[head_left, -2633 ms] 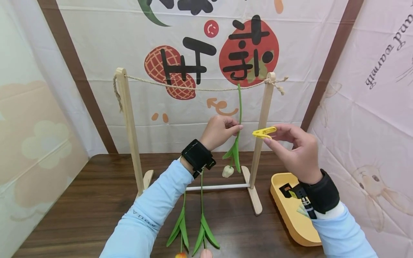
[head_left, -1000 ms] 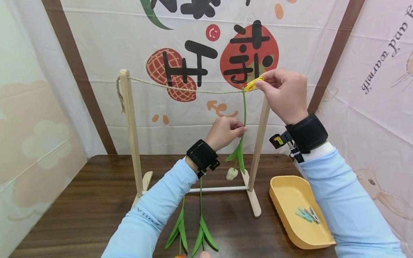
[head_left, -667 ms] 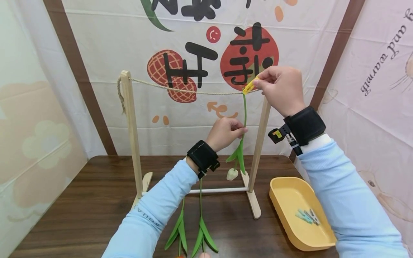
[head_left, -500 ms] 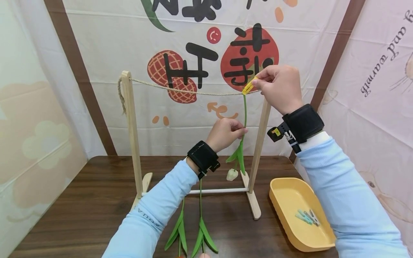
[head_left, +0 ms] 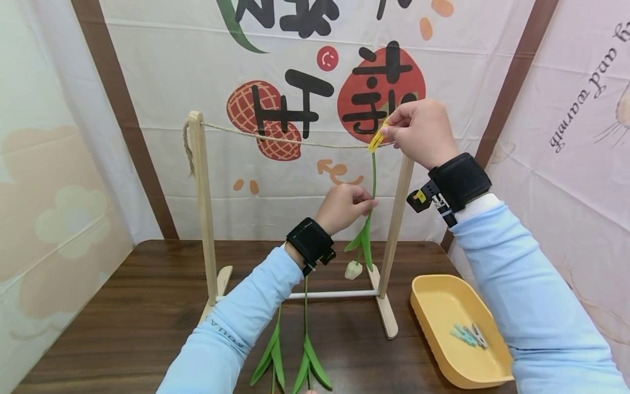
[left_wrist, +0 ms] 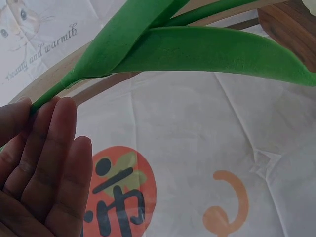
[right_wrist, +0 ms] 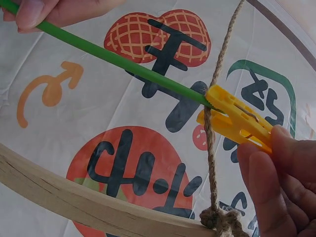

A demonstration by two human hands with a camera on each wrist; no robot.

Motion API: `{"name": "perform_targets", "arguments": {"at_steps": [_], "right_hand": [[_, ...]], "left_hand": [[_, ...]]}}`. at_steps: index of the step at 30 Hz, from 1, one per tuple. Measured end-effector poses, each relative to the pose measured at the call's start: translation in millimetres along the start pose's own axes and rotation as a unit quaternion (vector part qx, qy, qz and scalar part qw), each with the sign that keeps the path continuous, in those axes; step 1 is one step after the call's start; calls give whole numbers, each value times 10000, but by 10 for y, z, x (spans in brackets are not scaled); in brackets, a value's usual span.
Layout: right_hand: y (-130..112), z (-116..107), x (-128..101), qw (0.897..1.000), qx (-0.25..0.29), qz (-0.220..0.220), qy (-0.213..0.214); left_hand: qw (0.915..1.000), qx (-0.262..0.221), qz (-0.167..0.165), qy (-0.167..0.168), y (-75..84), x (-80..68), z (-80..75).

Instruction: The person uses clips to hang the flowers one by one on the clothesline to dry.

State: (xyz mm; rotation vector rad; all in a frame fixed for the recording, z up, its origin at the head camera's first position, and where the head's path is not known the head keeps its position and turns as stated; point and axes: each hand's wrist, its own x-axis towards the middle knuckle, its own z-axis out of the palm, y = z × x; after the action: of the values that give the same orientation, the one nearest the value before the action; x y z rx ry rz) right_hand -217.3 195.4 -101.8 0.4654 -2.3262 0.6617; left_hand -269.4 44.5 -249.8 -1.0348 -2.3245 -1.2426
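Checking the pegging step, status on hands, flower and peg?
Left hand pinches flower stem. Right hand pinches yellow peg over stem and string. Nothing in the way.

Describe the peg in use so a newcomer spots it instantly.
Find the wooden rack and follow its rope to the right post. The yellow peg sits there on the rope over a green stem, pinched by the right hand; the other pegs lie in the tray.

glossy yellow plastic peg (right_wrist: pixel 236 121) on rough twisted rope (right_wrist: pixel 213 133), matt wooden frame (head_left: pixel 203 208).
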Motion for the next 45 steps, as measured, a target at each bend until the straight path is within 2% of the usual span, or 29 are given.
{"name": "perform_targets", "arguments": {"at_steps": [7,19,28,35,45], "right_hand": [[24,32,3,9999,57,112,-113],[25,55,20,9991,-161,136,-373],[20,26,8,9978,43,352,-564],[19,27,-19,9985,140,296,-448],[14,14,-34,9989,-25,234,-401]], "left_hand": [[10000,13,-38,-55,-9,11,30],[9999,-1,-104,-113,-29,31,48],[9999,-62,-115,-47,-25,33,44],[9998,-67,-170,26,-20,29,46],[9998,-11,-109,185,-50,21,49]]}}
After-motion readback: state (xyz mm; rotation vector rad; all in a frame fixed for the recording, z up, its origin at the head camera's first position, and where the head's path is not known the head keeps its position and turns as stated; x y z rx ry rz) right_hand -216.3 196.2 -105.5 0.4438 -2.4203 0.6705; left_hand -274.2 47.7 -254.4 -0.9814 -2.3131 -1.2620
